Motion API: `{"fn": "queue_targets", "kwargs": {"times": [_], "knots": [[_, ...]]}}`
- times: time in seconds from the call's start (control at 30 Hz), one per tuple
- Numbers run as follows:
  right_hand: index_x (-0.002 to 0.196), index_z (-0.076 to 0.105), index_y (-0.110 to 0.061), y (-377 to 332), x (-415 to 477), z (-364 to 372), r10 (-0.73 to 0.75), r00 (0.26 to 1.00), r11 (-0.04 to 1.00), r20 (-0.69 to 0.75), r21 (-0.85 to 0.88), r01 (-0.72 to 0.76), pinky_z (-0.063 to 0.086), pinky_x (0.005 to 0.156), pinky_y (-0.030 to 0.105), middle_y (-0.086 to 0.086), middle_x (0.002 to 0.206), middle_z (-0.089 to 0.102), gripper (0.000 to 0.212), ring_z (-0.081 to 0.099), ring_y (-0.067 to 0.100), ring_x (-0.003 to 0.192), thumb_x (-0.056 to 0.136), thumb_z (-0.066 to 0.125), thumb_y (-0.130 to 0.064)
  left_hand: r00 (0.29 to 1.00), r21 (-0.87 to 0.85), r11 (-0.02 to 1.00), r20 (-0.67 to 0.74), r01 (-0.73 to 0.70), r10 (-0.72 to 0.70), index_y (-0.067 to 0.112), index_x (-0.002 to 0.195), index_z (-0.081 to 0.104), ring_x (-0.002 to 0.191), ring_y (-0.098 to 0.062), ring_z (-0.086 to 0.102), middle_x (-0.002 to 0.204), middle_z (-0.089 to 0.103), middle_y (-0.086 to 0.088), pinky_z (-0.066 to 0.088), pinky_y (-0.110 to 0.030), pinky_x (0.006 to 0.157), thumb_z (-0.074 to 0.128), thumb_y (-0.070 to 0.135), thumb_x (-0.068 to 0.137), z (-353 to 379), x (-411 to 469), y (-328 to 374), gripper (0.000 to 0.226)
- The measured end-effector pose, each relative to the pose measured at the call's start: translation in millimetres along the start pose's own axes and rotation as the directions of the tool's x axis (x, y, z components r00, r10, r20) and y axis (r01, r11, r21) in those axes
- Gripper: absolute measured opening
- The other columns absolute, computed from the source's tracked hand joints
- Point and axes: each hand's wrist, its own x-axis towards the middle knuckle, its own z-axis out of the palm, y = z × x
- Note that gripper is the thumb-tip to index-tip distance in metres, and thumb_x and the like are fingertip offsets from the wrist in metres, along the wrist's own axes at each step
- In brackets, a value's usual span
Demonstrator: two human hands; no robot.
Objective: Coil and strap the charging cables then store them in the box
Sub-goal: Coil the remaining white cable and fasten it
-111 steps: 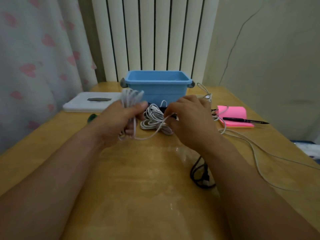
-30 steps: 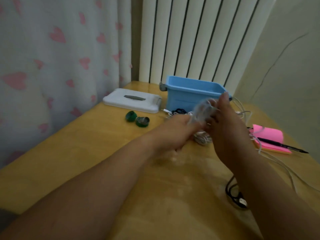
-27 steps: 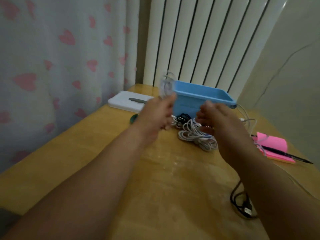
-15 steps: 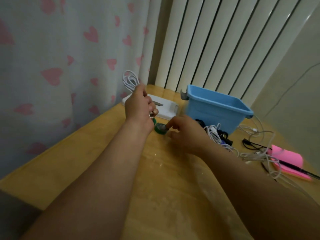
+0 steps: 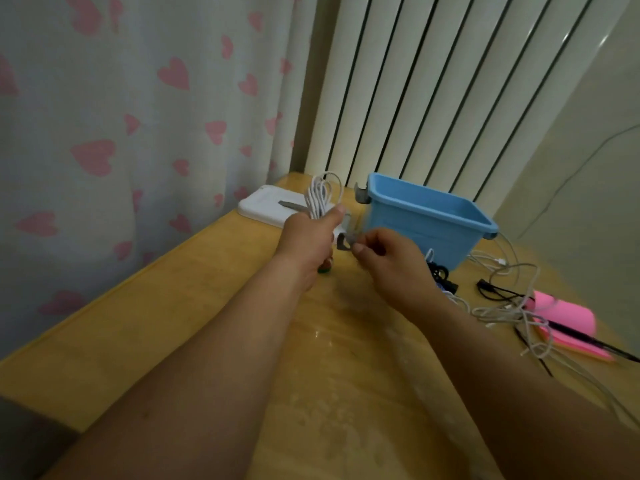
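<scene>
My left hand (image 5: 306, 235) grips a coiled white cable (image 5: 320, 195), its loops standing up above my fist. Right beside it, my right hand (image 5: 388, 263) pinches a small grey strap (image 5: 344, 241) between thumb and fingers. The blue box (image 5: 426, 221) stands just behind my right hand, open at the top. Loose white cables (image 5: 509, 306) and black cables (image 5: 441, 275) lie tangled on the wooden table (image 5: 194, 317) to the right of the box. A bit of a green roll (image 5: 325, 270) shows under my left hand.
A white lid (image 5: 266, 206) with a grey handle lies at the table's back left corner. A pink notepad (image 5: 568, 320) with a black pen (image 5: 588, 341) on it sits at the right. A heart-print curtain and a radiator rise behind the table.
My right hand has lifted off the table by the green roll and now holds a grey strap up next to the coil. My left hand keeps the coil.
</scene>
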Motion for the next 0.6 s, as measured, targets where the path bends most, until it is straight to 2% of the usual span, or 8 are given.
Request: {"fn": "queue_targets", "kwargs": {"times": [0.07,0.13,0.23,0.3,0.37,0.43,0.5,0.6], "knots": [[0.101,0.073,-0.019,-1,-6,-9,0.097,0.995,0.978,-0.003,0.188,-0.095,0.053,0.076,0.036,0.003,0.092,0.072,0.012,0.066,0.019,0.086,0.103,0.067,-0.029,0.987,-0.057,0.998,0.162,0.000,0.009,0.010,0.108,0.064,0.053,-0.013,0.034,0.062,0.039,0.004,0.033,-0.029,0.050,0.068,0.042,0.104,4,-5,1,0.033],[0.105,0.073,-0.012,-3,-12,-20,0.211,0.977,0.902,0.028,0.380,-0.205,0.049,0.072,0.034,0.005,0.087,0.070,0.017,0.061,0.020,0.081,0.104,0.065,-0.027,0.944,-0.084,0.996,0.329,0.007,0.021,0.014,0.112,0.062,0.049,-0.012,0.031,0.061,0.039,0.004,0.032,-0.027,0.049,0.066,0.041,0.105,5,-12,3,0.028],[0.104,0.074,-0.011,0,-25,-39,0.302,0.951,0.791,0.072,0.537,-0.292,0.048,0.075,0.034,0.002,0.085,0.068,0.020,0.060,0.018,0.082,0.104,0.063,-0.027,0.895,0.029,0.997,0.443,-0.069,0.049,0.012,0.108,0.066,0.048,-0.013,0.034,0.065,0.051,0.000,0.038,-0.027,0.048,0.067,0.039,0.105,11,-20,3,0.027],[0.100,0.075,-0.013,5,-35,-50,0.324,0.944,0.772,0.063,0.560,-0.302,0.050,0.081,0.041,0.004,0.087,0.072,0.020,0.064,0.022,0.086,0.102,0.065,-0.030,0.882,0.127,0.983,0.468,-0.134,0.060,0.011,0.105,0.066,0.049,-0.013,0.037,0.073,0.057,-0.006,0.041,-0.029,0.050,0.068,0.034,0.105,17,-26,2,0.023],[0.094,0.076,-0.014,11,-43,-60,0.320,0.947,0.806,0.016,0.521,-0.281,0.054,0.087,0.047,0.010,0.095,0.076,0.022,0.069,0.028,0.094,0.099,0.068,-0.033,0.870,0.187,0.966,0.488,-0.177,0.065,0.010,0.108,0.066,0.050,-0.013,0.040,0.084,0.056,-0.013,0.044,-0.031,0.053,0.067,0.033,0.105,23,-31,1,0.023],[0.092,0.076,-0.010,17,-52,-69,0.289,0.957,0.852,-0.029,0.463,-0.244,0.055,0.088,0.046,0.012,0.097,0.076,0.029,0.070,0.028,0.097,0.099,0.068,-0.037,0.854,0.207,0.960,0.517,-0.187,0.055,0.009,0.114,0.066,0.052,-0.013,0.041,0.088,0.053,-0.014,0.045,-0.033,0.058,0.066,0.035,0.106,27,-35,-1,0.027],[0.092,0.074,-0.008,22,-60,-79,0.281,0.960,0.840,-0.021,0.489,-0.235,0.055,0.088,0.045,0.011,0.087,0.074,0.034,0.071,0.026,0.090,0.103,0.064,-0.039,0.832,0.214,0.959,0.554,-0.185,0.037,0.009,0.115,0.066,0.054,-0.014,0.043,0.086,0.055,-0.015,0.046,-0.036,0.062,0.065,0.037,0.106,33,-39,-3,0.029],[0.083,0.063,-0.013,32,-70,-88,0.281,0.958,0.741,0.051,0.623,-0.251,0.055,0.081,0.044,0.005,0.067,0.062,0.035,0.067,0.025,0.073,0.104,0.059,-0.041,0.821,0.221,0.957,0.570,-0.189,0.030,0.007,0.108,0.066,0.054,-0.014,0.044,0.081,0.065,-0.007,0.047,-0.033,0.058,0.064,0.033,0.108,40,-46,-7,0.026]]}}
